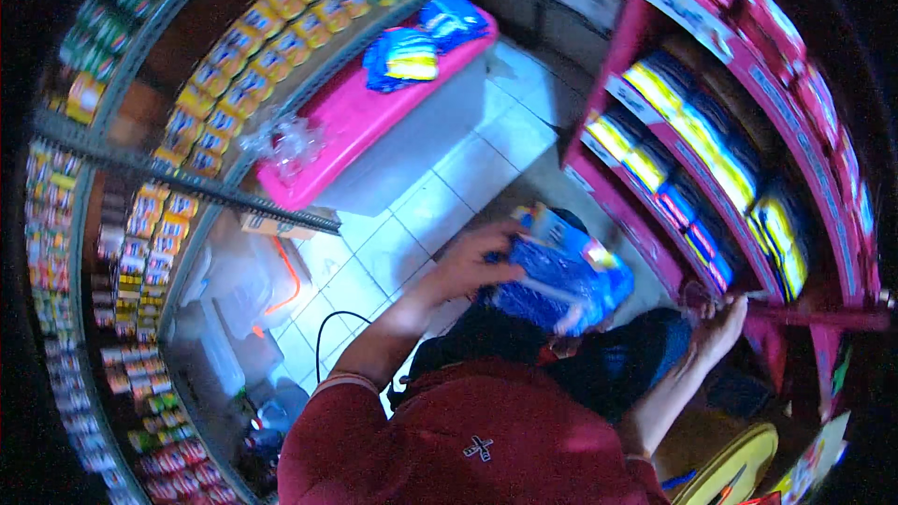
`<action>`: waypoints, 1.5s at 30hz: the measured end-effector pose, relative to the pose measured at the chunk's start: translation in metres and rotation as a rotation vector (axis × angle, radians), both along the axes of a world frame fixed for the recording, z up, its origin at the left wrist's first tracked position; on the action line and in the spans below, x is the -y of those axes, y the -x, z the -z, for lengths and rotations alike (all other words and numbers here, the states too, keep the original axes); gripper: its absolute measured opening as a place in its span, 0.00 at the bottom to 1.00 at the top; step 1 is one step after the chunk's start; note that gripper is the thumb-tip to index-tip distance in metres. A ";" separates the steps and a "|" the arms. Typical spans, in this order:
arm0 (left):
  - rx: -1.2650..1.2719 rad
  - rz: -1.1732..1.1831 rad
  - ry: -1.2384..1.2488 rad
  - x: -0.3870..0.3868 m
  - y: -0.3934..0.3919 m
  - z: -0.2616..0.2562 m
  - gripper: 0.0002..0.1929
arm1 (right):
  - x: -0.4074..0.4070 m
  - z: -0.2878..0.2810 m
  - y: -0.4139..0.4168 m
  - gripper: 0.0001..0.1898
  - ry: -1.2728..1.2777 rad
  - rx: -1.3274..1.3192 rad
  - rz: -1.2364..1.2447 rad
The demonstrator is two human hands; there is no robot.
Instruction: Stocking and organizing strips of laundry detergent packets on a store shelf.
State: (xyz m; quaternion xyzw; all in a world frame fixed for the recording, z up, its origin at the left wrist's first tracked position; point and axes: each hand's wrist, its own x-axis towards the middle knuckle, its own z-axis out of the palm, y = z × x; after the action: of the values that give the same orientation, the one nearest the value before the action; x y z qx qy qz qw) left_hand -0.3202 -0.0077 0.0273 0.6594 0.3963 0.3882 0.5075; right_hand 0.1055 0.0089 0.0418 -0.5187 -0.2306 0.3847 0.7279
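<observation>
A blue plastic-wrapped pack (561,280) lies across my lap. My left hand (491,256) is at its upper left side, fingers spread and curved; blur hides whether they grip it. My right hand (726,315) is off to the right, beside the lower edge of the pink shelf rack, with what looks like crumpled clear plastic (694,297) at its fingers. How the right fingers close is unclear. Ahead, two blue packs (401,59) (452,19) rest on the pink lid (379,123) of a pale bin, and crumpled clear plastic wrap (287,144) sits at its near end.
Shelves of canned or jarred goods (238,66) curve along the left. The pink rack (617,217) on the right holds dark and yellow packs (691,133). Translucent containers (238,280) stand at left on the tiled floor (393,231). A yellow round lid or tray (736,466) is at lower right.
</observation>
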 end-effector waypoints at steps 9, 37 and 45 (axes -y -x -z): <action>-0.012 0.490 0.009 0.014 -0.080 0.021 0.29 | -0.035 -0.066 0.087 0.07 -0.133 0.403 -0.439; 0.434 0.144 0.458 0.020 -0.029 -0.012 0.12 | 0.024 -0.022 0.180 0.15 -0.412 1.212 -1.094; 0.946 -0.121 0.362 0.009 0.029 -0.032 0.11 | 0.022 -0.023 0.172 0.20 -0.082 1.116 -1.073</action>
State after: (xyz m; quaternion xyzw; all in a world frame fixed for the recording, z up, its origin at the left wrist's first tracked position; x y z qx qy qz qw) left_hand -0.3491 -0.0171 0.0594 0.2890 0.2215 0.5978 0.7142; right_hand -0.0667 -0.0126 0.0650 -0.4257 -0.7969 0.3574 0.2366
